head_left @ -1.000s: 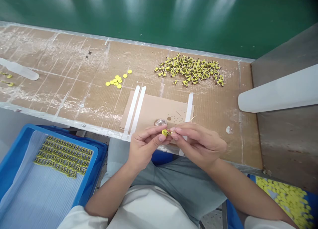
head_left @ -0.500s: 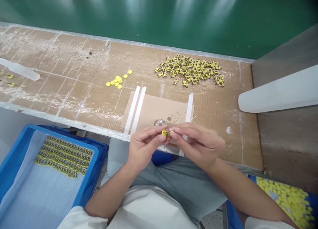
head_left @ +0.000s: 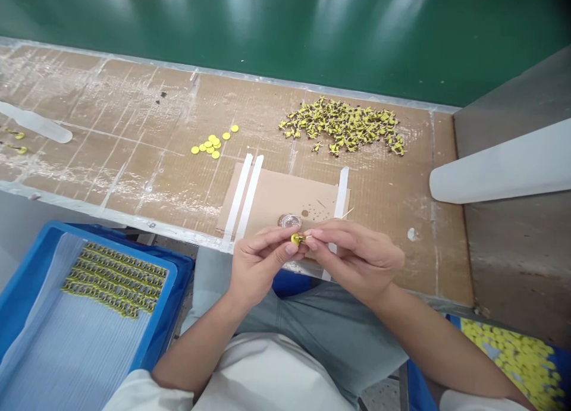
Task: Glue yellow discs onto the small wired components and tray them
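My left hand [head_left: 259,262] pinches a small yellow disc [head_left: 295,239] between thumb and fingertips. Facing it, my right hand [head_left: 361,256] is closed on a tiny yellow-and-dark figure [head_left: 303,239], which meets the disc. Whether the two are joined I cannot tell. A thin pale stick [head_left: 348,212] pokes out behind the right hand's fingers. Just beyond the fingertips stands a small clear dish [head_left: 289,220] on a taped cardboard sheet [head_left: 289,185], partly covered by my hands.
A heap of yellow-and-dark figures [head_left: 343,125] lies at the back of the bench. Several loose yellow discs [head_left: 209,143] are left of it. A blue tray [head_left: 156,316] at lower left holds rows of pieces; yellow discs [head_left: 513,351] fill a bin at lower right.
The hands and the pieces in them stay almost in place. The whole view has shifted very slightly.
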A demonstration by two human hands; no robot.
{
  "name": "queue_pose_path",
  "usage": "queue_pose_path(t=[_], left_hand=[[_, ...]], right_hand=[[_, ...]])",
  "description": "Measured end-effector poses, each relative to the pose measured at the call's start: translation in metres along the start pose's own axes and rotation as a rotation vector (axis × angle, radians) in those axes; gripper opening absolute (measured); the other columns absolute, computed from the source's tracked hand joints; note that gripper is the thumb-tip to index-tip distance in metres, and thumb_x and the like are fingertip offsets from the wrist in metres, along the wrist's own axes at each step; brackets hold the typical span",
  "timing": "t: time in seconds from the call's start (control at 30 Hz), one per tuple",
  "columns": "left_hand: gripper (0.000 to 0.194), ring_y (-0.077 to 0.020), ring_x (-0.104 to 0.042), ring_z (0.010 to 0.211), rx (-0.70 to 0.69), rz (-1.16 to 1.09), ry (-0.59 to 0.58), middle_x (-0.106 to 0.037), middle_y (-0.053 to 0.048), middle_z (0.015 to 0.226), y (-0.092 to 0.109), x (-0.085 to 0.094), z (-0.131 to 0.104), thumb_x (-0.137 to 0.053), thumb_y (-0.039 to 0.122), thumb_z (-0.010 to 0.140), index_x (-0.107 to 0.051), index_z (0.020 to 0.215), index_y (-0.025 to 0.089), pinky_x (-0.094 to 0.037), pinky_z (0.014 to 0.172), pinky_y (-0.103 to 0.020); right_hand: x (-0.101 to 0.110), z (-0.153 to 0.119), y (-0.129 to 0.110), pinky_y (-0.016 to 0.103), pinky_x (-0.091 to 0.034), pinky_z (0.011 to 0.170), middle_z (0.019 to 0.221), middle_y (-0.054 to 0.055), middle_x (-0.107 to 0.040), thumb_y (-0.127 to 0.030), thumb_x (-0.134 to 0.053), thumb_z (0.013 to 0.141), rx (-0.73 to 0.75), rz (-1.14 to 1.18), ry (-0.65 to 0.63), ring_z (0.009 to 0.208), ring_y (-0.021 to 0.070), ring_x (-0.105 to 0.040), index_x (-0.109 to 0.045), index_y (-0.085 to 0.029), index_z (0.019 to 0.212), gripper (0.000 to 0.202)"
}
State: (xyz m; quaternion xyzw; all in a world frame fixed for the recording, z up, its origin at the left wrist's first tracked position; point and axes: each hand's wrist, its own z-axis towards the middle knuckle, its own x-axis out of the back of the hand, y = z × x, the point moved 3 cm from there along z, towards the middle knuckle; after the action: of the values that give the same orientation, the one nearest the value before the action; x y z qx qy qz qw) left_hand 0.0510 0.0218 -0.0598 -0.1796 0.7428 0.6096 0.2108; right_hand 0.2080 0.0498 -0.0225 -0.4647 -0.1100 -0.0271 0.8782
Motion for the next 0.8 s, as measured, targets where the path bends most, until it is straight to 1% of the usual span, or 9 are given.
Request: queue_pose_path(t=[0.27, 0.53, 0.63, 0.73, 0.8], left_hand=[[0.025, -0.0169, -0.073, 0.087, 0.012, 0.017, 0.007, -0.071, -0.005, 0.098, 0.0, 0.001, 0.0, -0.072, 0.014, 0.082, -0.077, 0.105, 0.024, -0.063, 0.076, -0.022], [0.029, -0.0129, -0.07, 0.079, -0.053, 0.062, 0.021, -0.069, -0.003, 0.089, 0.003, 0.004, 0.0, -0.074, 0.011, 0.079, -0.077, 0.103, 0.026, -0.063, 0.073, -0.022], [0.03, -0.0133, -0.07, 0.079, -0.073, 0.103, 0.015, -0.068, -0.003, 0.089, 0.004, 0.005, -0.001, -0.075, 0.011, 0.078, -0.077, 0.103, 0.027, -0.062, 0.073, -0.023], [0.03, -0.0137, -0.069, 0.08, -0.084, 0.148, 0.005, -0.069, -0.004, 0.089, 0.004, 0.006, -0.002, -0.075, 0.012, 0.079, -0.077, 0.105, 0.027, -0.061, 0.072, -0.023], [0.03, -0.0139, -0.07, 0.078, -0.086, 0.159, -0.001, -0.069, -0.004, 0.087, 0.005, 0.006, -0.002, -0.075, 0.013, 0.078, -0.077, 0.104, 0.026, -0.061, 0.07, -0.023]], right_hand=[[-0.001, 0.003, -0.002, 0.029, -0.062, 0.071, 0.086, 0.005, -0.077, 0.0, -0.072, 0.074, 0.007, 0.006, -0.01, 0.077, 0.0178, -0.073, -0.075, -0.024, 0.104, 0.038], [-0.002, 0.005, -0.002, 0.029, -0.062, 0.071, 0.09, 0.006, -0.077, 0.003, -0.073, 0.073, 0.016, 0.062, -0.047, 0.079, 0.0171, -0.073, -0.074, -0.024, 0.106, 0.043], [-0.002, 0.009, -0.004, 0.028, -0.062, 0.07, 0.09, 0.006, -0.076, 0.001, -0.074, 0.074, 0.043, 0.062, -0.07, 0.079, 0.0173, -0.073, -0.074, -0.024, 0.107, 0.042], [-0.002, 0.012, -0.006, 0.029, -0.062, 0.069, 0.088, 0.007, -0.076, 0.001, -0.074, 0.073, 0.074, 0.069, -0.087, 0.078, 0.0181, -0.073, -0.075, -0.022, 0.106, 0.04], [-0.002, 0.013, -0.006, 0.028, -0.062, 0.068, 0.085, 0.006, -0.076, 0.0, -0.075, 0.073, 0.063, 0.08, -0.079, 0.076, 0.018, -0.073, -0.076, -0.022, 0.104, 0.038]])
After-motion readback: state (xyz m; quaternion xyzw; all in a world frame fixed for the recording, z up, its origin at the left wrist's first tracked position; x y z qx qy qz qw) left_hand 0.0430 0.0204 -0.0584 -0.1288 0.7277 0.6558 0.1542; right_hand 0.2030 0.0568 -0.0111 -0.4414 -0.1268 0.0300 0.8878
